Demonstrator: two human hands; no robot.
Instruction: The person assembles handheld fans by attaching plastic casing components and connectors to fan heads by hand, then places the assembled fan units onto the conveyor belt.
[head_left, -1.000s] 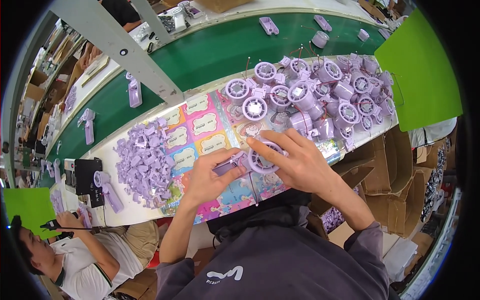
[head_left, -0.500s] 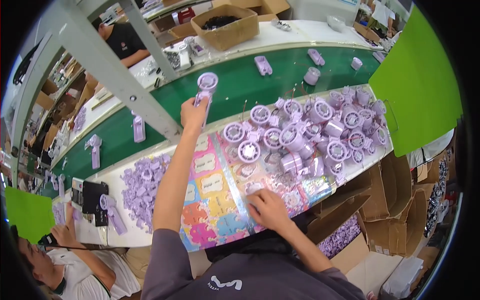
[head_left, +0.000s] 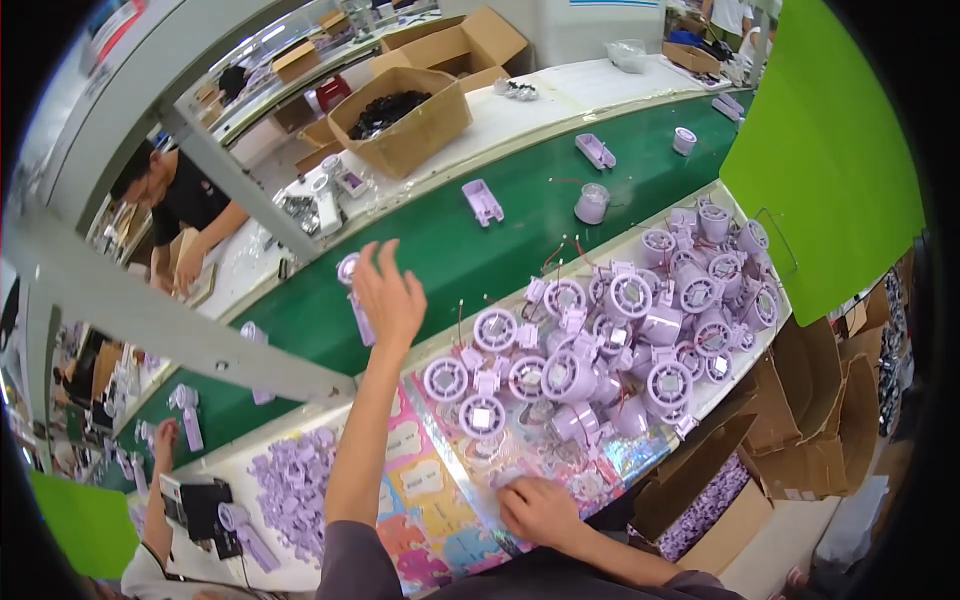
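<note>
My left hand (head_left: 392, 302) reaches out above the green conveyor belt (head_left: 430, 250) with its fingers spread and nothing held. Right behind it lies a lilac handheld fan body (head_left: 361, 322), partly covered by the fingers. My right hand (head_left: 541, 512) rests on the colourful printed sheets (head_left: 430, 482) at the table's front edge. Its fingers are curled together; what they hold, if anything, is hidden. Beyond it and to the right sits a heap of lilac fan heads (head_left: 570, 375) with thin red and black wires.
A pile of small lilac parts (head_left: 292, 485) lies left of the sheets. Lilac shells (head_left: 483, 203) ride on the belt. A grey metal post (head_left: 200, 345) slants across the left, a green panel (head_left: 830, 150) stands right, and cardboard boxes (head_left: 720, 545) sit below. Co-workers are at the left.
My left hand has let go of the fan body, which now lies on the belt, and the fingers have opened. My right hand stays on the sheets. The view has shifted.
</note>
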